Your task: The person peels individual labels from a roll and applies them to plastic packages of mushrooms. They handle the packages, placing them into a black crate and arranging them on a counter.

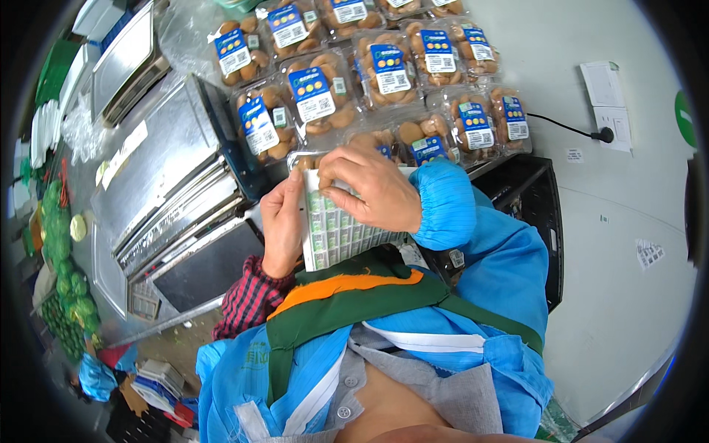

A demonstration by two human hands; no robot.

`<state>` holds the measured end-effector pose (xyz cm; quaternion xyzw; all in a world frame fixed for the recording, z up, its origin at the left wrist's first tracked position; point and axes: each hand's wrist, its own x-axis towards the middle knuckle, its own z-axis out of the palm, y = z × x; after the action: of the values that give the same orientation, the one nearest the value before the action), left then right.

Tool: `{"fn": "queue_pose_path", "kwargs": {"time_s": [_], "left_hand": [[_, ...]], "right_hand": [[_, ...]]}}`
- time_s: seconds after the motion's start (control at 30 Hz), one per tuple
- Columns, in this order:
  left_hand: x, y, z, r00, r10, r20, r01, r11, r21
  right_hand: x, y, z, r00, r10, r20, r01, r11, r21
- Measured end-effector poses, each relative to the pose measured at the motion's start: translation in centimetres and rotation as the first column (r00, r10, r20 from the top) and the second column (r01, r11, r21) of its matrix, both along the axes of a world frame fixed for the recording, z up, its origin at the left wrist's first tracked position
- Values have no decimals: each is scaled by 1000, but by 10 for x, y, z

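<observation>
My left hand (282, 221) grips the left edge of a white sheet of small green-and-white labels (341, 238), which is held tilted in front of my apron. My right hand (373, 188) lies over the sheet's upper part, its thumb and fingers bent together near the upper left corner. Whatever is between those fingertips is hidden. Just beyond the hands stand clear plastic packs of brown mushrooms (319, 94), most with a blue-and-white label. The nearest pack is partly covered by my right hand and the sheet.
Metal-topped scales or trays (166, 148) stand to the left. A black crate (528, 214) sits at the right, below a white wall with a socket and plug (605, 134). Green vegetables in net bags (66, 273) lie at the far left. Clear plastic film (192, 37) lies behind.
</observation>
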<state>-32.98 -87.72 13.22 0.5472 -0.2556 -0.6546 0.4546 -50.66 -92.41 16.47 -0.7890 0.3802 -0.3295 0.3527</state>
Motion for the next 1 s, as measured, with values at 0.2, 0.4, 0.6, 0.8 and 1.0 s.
{"fn": "queue_pose_path", "kwargs": {"time_s": [0.2,0.4,0.6,0.8,1.0], "left_hand": [[10,-1,-10,999,24,-27,-23,1000,20],[3,-3,-11,996,59,-69,-54,996,67],[9,-1,-18,997,-17,-80,23,997,67],[9,-5,-18,995,-52,-90,57,996,61],[7,-1,-9,992,-107,-68,108,994,23]], "right_hand": [[-61,-68,-16,828,-469,306,172,733,659],[-144,-166,-83,501,-822,270,602,556,574],[-163,-206,-127,525,-849,-61,832,498,244],[-164,-213,-111,512,-785,-349,837,547,-1],[-170,-220,-120,446,-816,-367,817,539,-205]]}}
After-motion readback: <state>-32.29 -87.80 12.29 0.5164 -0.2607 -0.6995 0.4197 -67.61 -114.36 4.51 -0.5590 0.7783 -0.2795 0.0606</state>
